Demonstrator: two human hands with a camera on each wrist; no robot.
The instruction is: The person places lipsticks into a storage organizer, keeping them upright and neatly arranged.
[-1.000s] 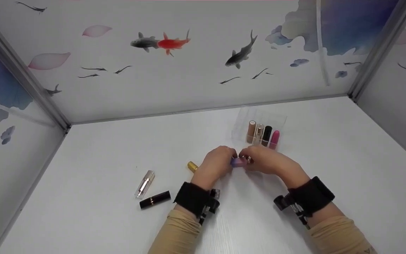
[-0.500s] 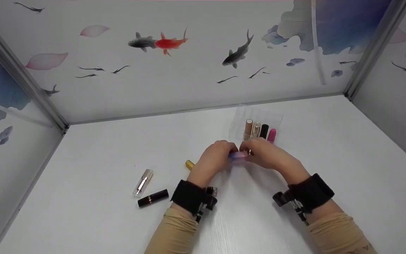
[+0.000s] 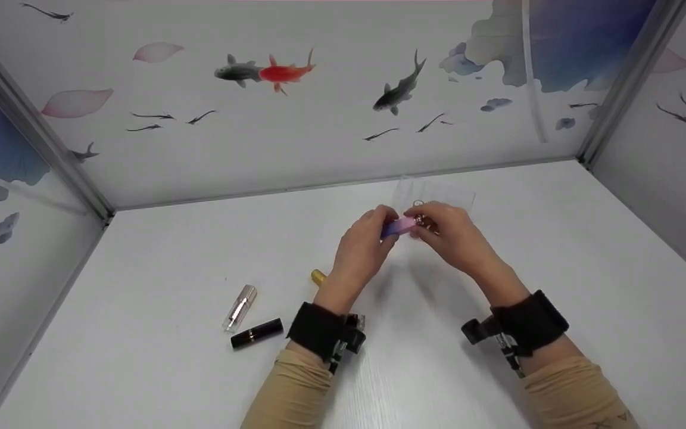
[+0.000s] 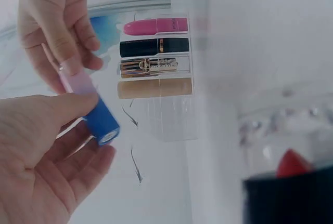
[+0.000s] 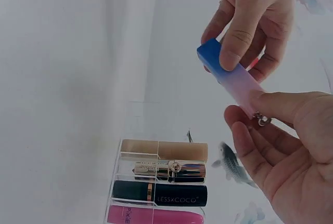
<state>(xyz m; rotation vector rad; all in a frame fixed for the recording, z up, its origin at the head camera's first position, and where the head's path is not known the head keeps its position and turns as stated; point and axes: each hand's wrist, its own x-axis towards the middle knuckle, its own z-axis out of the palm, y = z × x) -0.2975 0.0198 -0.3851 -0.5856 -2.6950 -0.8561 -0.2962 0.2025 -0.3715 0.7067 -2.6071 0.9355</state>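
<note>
Both hands hold a blue-to-pink lipstick tube [image 3: 399, 226] with a small metal ring at its pink end. My left hand [image 3: 362, 245] pinches the blue part between thumb and fingers. At the pink end, my right hand [image 3: 455, 237] pinches with thumb and fingertips. Just beyond stands a clear plastic holder [image 4: 174, 122], mostly hidden behind the hands in the head view. Inside it lie a pink lipstick [image 4: 156, 25], a black one [image 5: 179, 194], a gold one [image 4: 151, 66] and a tan tube [image 5: 182, 150], side by side. One end of its row shows bare clear plastic.
Left of the hands lie a clear-and-silver lipstick [image 3: 240, 308], a black lipstick [image 3: 257, 333] and a gold tube [image 3: 318, 277] partly behind the left wrist. Printed panels [image 3: 295, 149] wall the white table [image 3: 158, 357]. A blurred dark cylinder with a red tip [image 4: 294, 164] fills the left wrist view's corner.
Both hands have moved forward with the lipstick tube, toward the clear holder, and now cover most of the lipsticks there in the head view. The loose lipsticks stay put.
</note>
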